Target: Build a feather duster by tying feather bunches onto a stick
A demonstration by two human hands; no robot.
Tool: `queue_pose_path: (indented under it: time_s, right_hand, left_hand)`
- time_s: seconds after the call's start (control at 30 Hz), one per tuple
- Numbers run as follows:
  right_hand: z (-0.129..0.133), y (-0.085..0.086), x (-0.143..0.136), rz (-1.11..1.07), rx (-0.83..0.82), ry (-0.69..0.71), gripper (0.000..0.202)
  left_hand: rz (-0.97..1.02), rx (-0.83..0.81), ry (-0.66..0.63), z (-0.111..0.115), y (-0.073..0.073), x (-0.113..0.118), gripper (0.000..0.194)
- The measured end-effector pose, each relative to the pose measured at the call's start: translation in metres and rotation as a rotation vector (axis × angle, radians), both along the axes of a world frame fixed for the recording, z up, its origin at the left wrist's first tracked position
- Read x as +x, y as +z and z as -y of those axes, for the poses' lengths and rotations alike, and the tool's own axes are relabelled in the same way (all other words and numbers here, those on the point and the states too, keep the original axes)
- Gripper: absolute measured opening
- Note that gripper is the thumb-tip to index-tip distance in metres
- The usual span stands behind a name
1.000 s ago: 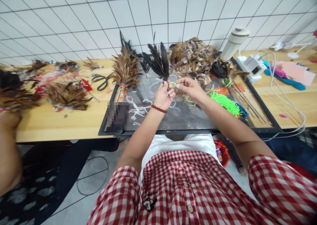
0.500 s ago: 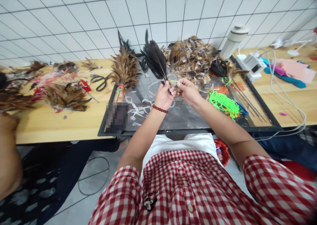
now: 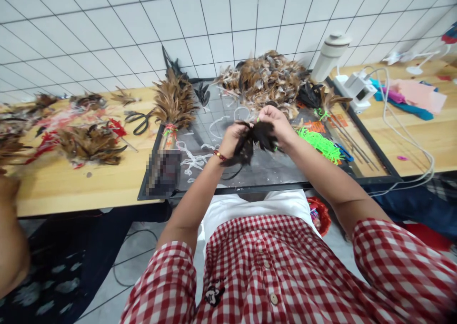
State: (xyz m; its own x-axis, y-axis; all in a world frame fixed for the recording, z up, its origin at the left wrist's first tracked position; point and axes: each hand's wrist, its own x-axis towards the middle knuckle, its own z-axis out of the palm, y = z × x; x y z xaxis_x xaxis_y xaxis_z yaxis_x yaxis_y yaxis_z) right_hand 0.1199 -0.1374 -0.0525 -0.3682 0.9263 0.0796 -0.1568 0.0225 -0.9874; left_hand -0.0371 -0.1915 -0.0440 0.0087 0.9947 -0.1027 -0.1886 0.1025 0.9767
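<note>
My left hand point(image 3: 231, 141) is closed round a bunch of black feathers point(image 3: 246, 147), whose tips hang down toward me over the wrist. A beaded bracelet sits on that wrist. My right hand point(image 3: 276, 122) is closed at the other side of the bunch, its fingertips pinching by a short bit of green cord point(image 3: 257, 120). Feathers partly cover the fingers of both hands, and the stems are hidden. Right of my hands lies a tangled heap of bright green cord point(image 3: 319, 143) on the dark, black-edged board point(image 3: 200, 183).
Behind my hands spreads a pile of loose brown feathers point(image 3: 267, 79). A brown feather bundle point(image 3: 174, 100) lies at left, near scissors point(image 3: 139, 120). White strips point(image 3: 194, 157), thin rods point(image 3: 353, 138), a white bottle point(image 3: 330, 55) and a charger point(image 3: 360, 88) with cable are around. A co-worker's arm point(image 3: 10, 238) shows at far left.
The black feather bunch has turned over, from tips pointing away toward the wall to tips hanging down toward me. My right hand has shifted slightly right; the left hand has rotated.
</note>
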Motion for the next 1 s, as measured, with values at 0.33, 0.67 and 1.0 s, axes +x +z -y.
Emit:
queue_pose_path:
  time_s: [0.33, 0.67, 1.0]
  right_hand:
    - [-0.002, -0.039, 0.041, 0.204, 0.113, 0.029, 0.051]
    - [0.000, -0.029, 0.026, 0.285, 0.434, -0.029, 0.044]
    - [-0.004, -0.050, 0.026, 0.327, 0.308, 0.153, 0.022]
  left_hand:
    - [-0.008, -0.056, -0.130, -0.004, -0.030, -0.004, 0.017]
    - [-0.257, 0.115, -0.109, -0.011, -0.039, 0.008, 0.010]
    - [-0.049, 0.093, 0.001, -0.009, -0.047, 0.007, 0.016]
